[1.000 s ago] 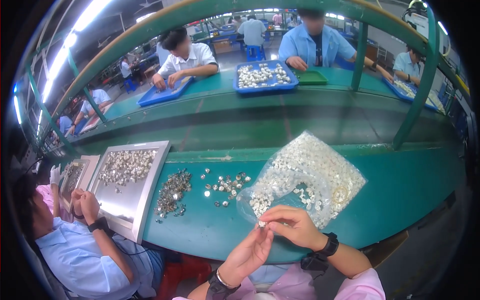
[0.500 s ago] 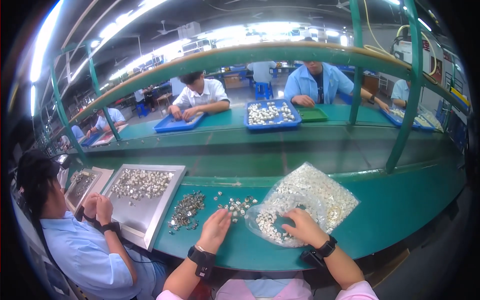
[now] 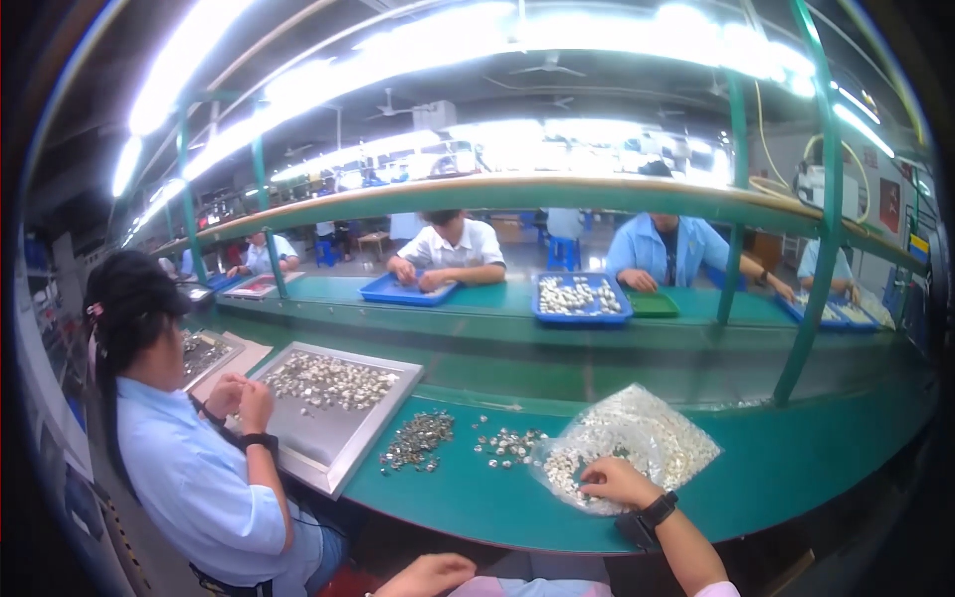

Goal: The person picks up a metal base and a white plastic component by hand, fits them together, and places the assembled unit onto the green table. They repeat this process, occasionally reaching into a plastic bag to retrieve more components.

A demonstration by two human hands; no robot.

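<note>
My right hand (image 3: 625,486) is at the mouth of a clear plastic bag (image 3: 686,436) full of small white pieces. Its fingers and thumb curve together over the loose white pieces (image 3: 563,468) there; what is between the fingertips is too small to make out. My left hand (image 3: 434,574) is low at the bottom of the view, in front of the table edge near my lap. Its fingers are bent and held together, and anything inside them is hidden. Left of the bag lies a scatter of small white-and-metal pieces (image 3: 512,446), and beyond that a pile of dark metallic parts (image 3: 418,441).
On the left a co-worker (image 3: 204,448) holds both hands over a metal-framed tray (image 3: 343,478) with many small pieces. Past the green table (image 3: 477,502) runs a green rail (image 3: 517,196) on posts. Behind it, people work with blue trays (image 3: 582,316) and a green tray (image 3: 654,304).
My left hand has drawn back from the scattered pieces to below the table edge. My right hand stays at the bag. The whole view has shifted, so the scene sits lower and further right.
</note>
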